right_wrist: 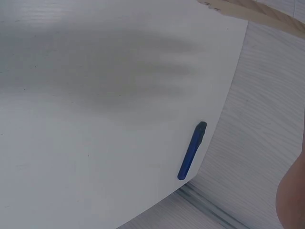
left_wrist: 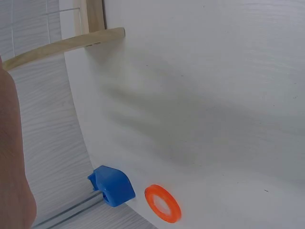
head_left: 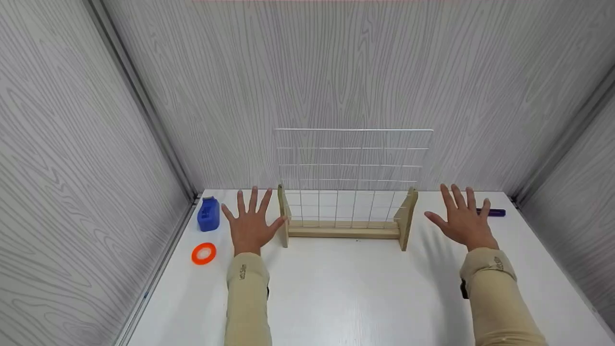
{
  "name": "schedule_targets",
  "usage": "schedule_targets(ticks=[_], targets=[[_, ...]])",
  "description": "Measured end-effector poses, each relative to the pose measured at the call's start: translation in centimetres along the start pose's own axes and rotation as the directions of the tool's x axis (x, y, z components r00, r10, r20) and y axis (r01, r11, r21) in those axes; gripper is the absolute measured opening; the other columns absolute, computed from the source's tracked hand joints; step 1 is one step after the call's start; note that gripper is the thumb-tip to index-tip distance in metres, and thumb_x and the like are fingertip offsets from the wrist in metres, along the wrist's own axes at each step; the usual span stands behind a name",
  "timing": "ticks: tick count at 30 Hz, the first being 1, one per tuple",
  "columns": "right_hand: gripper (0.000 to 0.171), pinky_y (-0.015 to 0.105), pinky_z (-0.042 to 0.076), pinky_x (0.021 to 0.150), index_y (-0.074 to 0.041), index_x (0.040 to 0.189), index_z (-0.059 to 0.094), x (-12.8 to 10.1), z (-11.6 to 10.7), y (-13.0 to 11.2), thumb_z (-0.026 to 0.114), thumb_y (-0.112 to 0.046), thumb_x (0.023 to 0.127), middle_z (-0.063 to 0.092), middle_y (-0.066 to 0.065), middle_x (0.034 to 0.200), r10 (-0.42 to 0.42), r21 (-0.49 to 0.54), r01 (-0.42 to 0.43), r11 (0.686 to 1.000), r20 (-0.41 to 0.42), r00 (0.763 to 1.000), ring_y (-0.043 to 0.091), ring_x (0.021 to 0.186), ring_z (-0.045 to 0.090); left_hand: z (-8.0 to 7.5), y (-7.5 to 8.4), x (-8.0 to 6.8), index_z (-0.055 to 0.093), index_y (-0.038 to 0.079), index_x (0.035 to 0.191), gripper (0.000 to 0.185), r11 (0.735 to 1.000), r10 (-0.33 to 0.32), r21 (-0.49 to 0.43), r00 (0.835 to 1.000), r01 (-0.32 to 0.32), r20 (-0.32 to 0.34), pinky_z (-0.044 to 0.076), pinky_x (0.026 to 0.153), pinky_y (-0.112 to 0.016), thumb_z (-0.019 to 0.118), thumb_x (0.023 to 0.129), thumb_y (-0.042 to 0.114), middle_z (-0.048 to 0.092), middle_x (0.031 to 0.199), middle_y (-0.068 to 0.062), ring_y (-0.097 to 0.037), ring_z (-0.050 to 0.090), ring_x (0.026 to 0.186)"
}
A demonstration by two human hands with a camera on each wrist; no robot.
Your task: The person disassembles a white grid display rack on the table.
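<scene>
A white wire grid panel [head_left: 353, 166] stands upright in a wooden base [head_left: 343, 232] at the middle back of the white table [head_left: 346, 288]. My left hand [head_left: 250, 222] hovers flat with fingers spread just left of the base's left foot [left_wrist: 66, 44], holding nothing. My right hand [head_left: 462, 218] is spread the same way to the right of the base's right foot [head_left: 407, 216], also empty. A dark blue pen [head_left: 495, 212] lies just beyond the right fingertips, and it shows near the table edge in the right wrist view [right_wrist: 191, 150].
A blue plastic block [head_left: 208, 214] sits at the back left corner, with an orange tape ring [head_left: 203, 253] in front of it; both show in the left wrist view [left_wrist: 112, 185] [left_wrist: 162, 203]. Grey wood-grain walls enclose the table on three sides.
</scene>
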State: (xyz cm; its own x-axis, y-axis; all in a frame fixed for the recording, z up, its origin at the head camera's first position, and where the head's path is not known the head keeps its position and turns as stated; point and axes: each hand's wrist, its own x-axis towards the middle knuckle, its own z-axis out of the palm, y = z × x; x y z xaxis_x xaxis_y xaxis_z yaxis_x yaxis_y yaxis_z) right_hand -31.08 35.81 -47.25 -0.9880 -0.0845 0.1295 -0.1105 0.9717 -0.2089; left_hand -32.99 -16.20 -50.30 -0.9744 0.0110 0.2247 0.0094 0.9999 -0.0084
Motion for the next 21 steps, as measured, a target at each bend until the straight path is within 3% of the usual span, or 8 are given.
schedule_targets(ticks=[8,13,17,21], targets=[[0.096,0.08,-0.012,0.112,-0.014,0.164,0.002,0.2,0.0,-0.3,0.04,-0.072,0.097,0.006,0.025,0.169,-0.004,0.018,0.004,1.0,-0.003,1.0,0.053,0.153,-0.005,0.0,0.1,-0.2,0.006,0.039,0.163,0.09,1.0,-0.005,-0.005,1.0,0.005,-0.006,0.008,0.116,-0.079,0.036,0.091,0.082,0.008,0.173,-0.002,-0.039,0.004,0.159],[0.101,0.077,-0.013,0.114,-0.008,0.163,-0.002,0.7,0.0,-0.7,0.04,-0.072,0.097,0.002,0.025,0.169,-0.012,0.049,0.011,0.999,0.012,1.0,0.051,0.154,-0.006,0.0,0.3,0.0,-0.005,0.04,0.162,0.095,0.999,-0.046,0.002,0.999,0.046,-0.001,0.004,0.116,-0.079,0.033,0.088,0.086,-0.002,0.173,-0.003,-0.041,-0.002,0.159],[0.106,0.074,-0.013,0.117,-0.003,0.161,-0.008,1.2,-0.2,-1.2,0.038,-0.073,0.097,-0.005,0.025,0.169,-0.015,0.096,0.011,0.995,0.037,0.999,0.048,0.155,-0.007,-0.4,1.0,0.4,-0.008,0.042,0.161,0.1,0.997,-0.08,-0.003,0.995,0.08,-0.066,0.0,0.116,-0.08,0.034,0.084,0.089,-0.007,0.173,-0.003,-0.042,-0.003,0.158],[0.107,0.072,-0.004,0.12,0.001,0.16,-0.01,1.7,-0.2,-1.8,0.039,-0.071,0.098,-0.005,0.027,0.168,-0.016,0.151,0.01,0.989,0.045,0.999,0.049,0.155,-0.001,-1.0,2.0,0.9,-0.01,0.045,0.16,0.102,0.997,-0.078,0.002,0.987,0.079,-0.143,-0.001,0.116,-0.08,0.034,0.082,0.091,-0.011,0.173,-0.003,-0.043,-0.004,0.158]])
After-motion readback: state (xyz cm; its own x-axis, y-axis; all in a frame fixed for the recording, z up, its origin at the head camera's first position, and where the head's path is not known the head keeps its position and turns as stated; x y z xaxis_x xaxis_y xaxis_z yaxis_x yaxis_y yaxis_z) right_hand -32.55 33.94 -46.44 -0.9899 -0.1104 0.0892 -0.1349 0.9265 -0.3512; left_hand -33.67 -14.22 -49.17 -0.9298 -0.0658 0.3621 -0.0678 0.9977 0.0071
